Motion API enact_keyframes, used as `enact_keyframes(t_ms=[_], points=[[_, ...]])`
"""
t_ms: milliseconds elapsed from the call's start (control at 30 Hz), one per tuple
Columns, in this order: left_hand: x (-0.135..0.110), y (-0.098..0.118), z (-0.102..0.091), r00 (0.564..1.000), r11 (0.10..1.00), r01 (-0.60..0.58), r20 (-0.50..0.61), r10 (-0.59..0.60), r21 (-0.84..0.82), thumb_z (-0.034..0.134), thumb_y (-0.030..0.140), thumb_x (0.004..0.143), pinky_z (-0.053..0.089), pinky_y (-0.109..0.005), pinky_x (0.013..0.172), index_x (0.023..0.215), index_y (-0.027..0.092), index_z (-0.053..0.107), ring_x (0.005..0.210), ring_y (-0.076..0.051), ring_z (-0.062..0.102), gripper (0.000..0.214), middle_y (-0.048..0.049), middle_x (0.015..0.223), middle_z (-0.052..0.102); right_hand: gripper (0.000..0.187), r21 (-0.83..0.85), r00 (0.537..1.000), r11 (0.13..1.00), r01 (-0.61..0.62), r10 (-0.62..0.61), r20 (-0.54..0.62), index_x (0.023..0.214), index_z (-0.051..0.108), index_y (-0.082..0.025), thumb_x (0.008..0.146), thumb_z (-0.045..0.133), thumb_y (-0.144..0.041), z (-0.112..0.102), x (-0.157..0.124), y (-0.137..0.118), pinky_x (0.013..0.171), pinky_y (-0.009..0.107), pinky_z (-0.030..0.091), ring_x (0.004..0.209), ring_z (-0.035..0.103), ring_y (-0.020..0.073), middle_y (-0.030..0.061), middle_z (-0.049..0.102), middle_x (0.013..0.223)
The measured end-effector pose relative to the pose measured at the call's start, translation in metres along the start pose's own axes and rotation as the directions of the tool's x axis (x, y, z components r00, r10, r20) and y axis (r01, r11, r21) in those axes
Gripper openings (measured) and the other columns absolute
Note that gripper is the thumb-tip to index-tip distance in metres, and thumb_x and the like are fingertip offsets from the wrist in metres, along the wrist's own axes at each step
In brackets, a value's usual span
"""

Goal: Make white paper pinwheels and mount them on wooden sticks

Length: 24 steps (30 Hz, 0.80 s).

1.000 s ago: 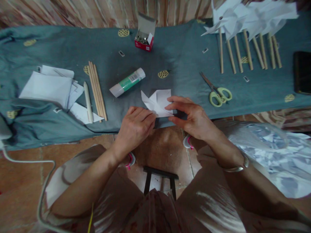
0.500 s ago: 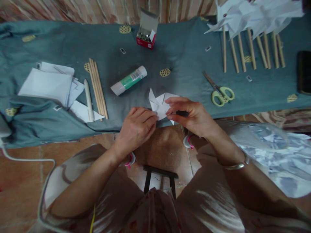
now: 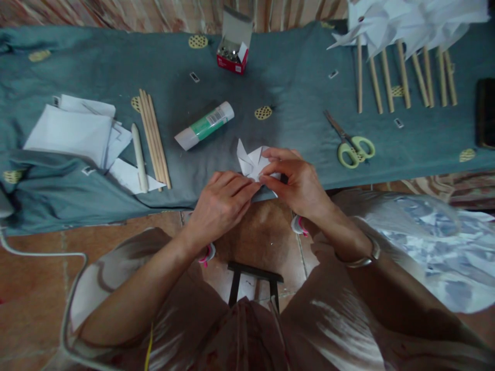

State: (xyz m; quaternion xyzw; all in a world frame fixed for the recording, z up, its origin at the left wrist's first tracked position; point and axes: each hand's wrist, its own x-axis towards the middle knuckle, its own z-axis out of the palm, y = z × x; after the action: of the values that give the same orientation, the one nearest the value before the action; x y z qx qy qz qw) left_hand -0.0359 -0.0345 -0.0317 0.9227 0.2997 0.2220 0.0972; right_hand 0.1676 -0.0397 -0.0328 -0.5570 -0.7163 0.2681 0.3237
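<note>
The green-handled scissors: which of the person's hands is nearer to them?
Right. The right hand, fingers on the folded paper, is left of the scissors and closer to the body; the left hand, also at the paper, is farther left.

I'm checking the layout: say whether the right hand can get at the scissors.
Probably yes: only cloth lies between the right hand and the scissors, though its fingers touch folded paper.
</note>
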Motion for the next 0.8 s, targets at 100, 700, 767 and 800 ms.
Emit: enact_keyframes(t_ms=[100, 700, 767, 800], points=[[-0.0001, -0.0002, 0.0002, 1.0, 1.0, -0.004, 0.003, 0.004, -0.003, 0.052, 0.018, 0.096, 0.045, -0.037, 0.076, 0.11, 0.016, 0.067, 0.094, -0.022, 0.062, 0.02, -0.0095, 0.103, 0.073, 0.009, -0.038, 1.0, 0.999, -0.007, 0.007, -0.005, 0.078, 0.071, -0.024, 0.083, 0.065, -0.019, 0.0002, -0.0003, -0.0021, 0.103, 0.049, 0.046, 0.117, 0.059, 0.0258, 0.0045, 0.067, 0.121], [-0.0002, -0.0015, 0.004, 1.0, 1.0, 0.004, -0.003, -0.004, -0.012, 0.052, 0.018, 0.097, 0.048, -0.035, 0.077, 0.107, 0.016, 0.068, 0.095, -0.022, 0.062, 0.019, -0.0095, 0.102, 0.072, 0.008, -0.091, 0.998, 0.996, -0.02, 0.015, -0.057, 0.076, 0.066, -0.025, 0.082, 0.067, -0.02, 0.0057, 0.0007, -0.0006, 0.103, 0.049, 0.046, 0.116, 0.058, 0.0247, 0.0034, 0.066, 0.122], [-0.0003, -0.0013, 0.0042, 1.0, 1.0, -0.001, -0.01, 0.001, -0.009, 0.052, 0.018, 0.097, 0.049, -0.035, 0.077, 0.107, 0.015, 0.067, 0.094, -0.022, 0.062, 0.019, -0.0094, 0.102, 0.072, 0.008, -0.094, 0.998, 0.995, -0.019, 0.013, -0.063, 0.075, 0.066, -0.024, 0.082, 0.069, -0.019, 0.0059, 0.0011, -0.0007, 0.103, 0.049, 0.046, 0.116, 0.059, 0.0251, 0.0044, 0.067, 0.121], [-0.0004, -0.0012, 0.0043, 1.0, 1.0, -0.007, -0.014, 0.007, -0.007, 0.052, 0.017, 0.097, 0.049, -0.035, 0.077, 0.107, 0.015, 0.067, 0.094, -0.022, 0.062, 0.018, -0.0095, 0.102, 0.072, 0.008, -0.096, 0.998, 0.995, -0.018, 0.012, -0.066, 0.076, 0.066, -0.023, 0.081, 0.07, -0.019, 0.0059, 0.0013, -0.0009, 0.102, 0.048, 0.046, 0.115, 0.059, 0.0254, 0.0054, 0.068, 0.121]])
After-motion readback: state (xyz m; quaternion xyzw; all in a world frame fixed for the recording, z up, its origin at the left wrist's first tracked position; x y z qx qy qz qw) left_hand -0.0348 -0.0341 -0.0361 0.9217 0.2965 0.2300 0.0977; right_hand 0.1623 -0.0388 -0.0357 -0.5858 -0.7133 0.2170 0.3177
